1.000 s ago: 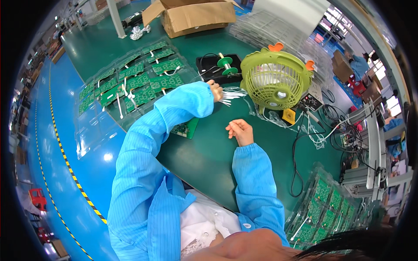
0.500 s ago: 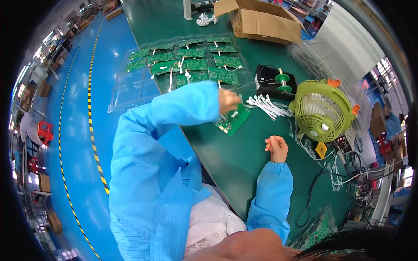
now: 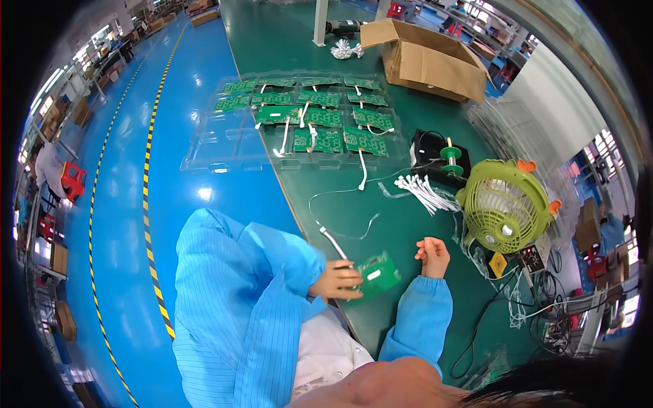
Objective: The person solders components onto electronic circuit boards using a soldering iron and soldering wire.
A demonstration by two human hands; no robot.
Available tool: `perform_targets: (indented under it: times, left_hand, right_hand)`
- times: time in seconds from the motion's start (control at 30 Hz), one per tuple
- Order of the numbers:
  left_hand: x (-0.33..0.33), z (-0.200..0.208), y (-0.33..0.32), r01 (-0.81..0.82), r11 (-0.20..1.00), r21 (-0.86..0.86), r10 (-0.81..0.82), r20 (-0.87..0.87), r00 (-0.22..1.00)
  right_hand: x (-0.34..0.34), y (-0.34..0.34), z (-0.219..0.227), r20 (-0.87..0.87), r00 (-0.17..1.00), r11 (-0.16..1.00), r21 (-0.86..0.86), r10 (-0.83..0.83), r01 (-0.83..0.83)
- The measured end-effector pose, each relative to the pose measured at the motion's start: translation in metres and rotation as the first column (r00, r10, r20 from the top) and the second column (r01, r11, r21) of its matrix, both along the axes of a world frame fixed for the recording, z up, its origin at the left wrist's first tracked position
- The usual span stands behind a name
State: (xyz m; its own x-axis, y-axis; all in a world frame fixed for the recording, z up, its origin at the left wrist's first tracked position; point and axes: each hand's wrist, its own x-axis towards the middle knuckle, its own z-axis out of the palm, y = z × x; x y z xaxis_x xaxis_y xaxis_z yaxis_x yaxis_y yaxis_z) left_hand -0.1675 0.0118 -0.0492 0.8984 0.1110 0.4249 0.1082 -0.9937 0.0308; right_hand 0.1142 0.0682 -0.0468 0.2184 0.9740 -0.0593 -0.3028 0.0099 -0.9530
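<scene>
My left hand (image 3: 338, 280) is closed on the edge of a green circuit board (image 3: 381, 273), held tilted near the table's front edge. A white cable (image 3: 335, 243) extends from beside the fingers toward the far side. My right hand (image 3: 432, 258) is to the right of the board, apart from it, fingers curled together; anything inside them is hidden. Beyond both hands a thin wire (image 3: 326, 195) loops over the green table, running toward a green spool (image 3: 451, 160) on a black holder. A bunch of white cables (image 3: 425, 195) lies just left of a green fan.
Clear plastic trays (image 3: 224, 153) hold several green boards (image 3: 320, 140) and overhang the table's left edge. The green fan (image 3: 505, 204) stands at the right, beside a small control box (image 3: 532, 257) and tangled black leads (image 3: 471, 340). An open cardboard box (image 3: 435, 64) stands far back.
My left hand has come back toward my body, and the board has moved nearer with it. The thin wire now lies looped across the table. My right hand stays closed in nearly the same place.
</scene>
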Motion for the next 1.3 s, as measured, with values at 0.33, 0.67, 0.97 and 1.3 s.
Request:
perform_targets:
  times: [0.33, 0.67, 0.97, 1.3]
  left_hand:
    - [-0.049, 0.141, 0.030, -0.128, 0.760, -0.638, 0.495, 0.439, 0.750]
    - [-0.290, 0.065, 0.152, 0.169, 0.039, -0.985, 0.992, 0.018, -0.122]
    - [-0.271, 0.054, 0.190, -0.348, -0.303, -0.887, 0.927, -0.359, 0.107]
    - [-0.233, 0.086, 0.236, -0.930, 0.320, 0.181, 0.946, -0.107, 0.305]
  right_hand:
    - [0.000, 0.000, 0.001, 0.008, 1.000, 1.000, 0.005, 0.008, -0.008]
    - [0.003, -0.001, 0.000, 0.011, 1.000, 1.000, -0.006, -0.011, 0.011]
    - [0.006, -0.001, -0.002, 0.032, 0.998, 0.999, -0.028, -0.045, 0.046]
    - [0.002, -0.001, 0.004, -0.009, 0.999, 0.999, -0.003, -0.042, 0.042]
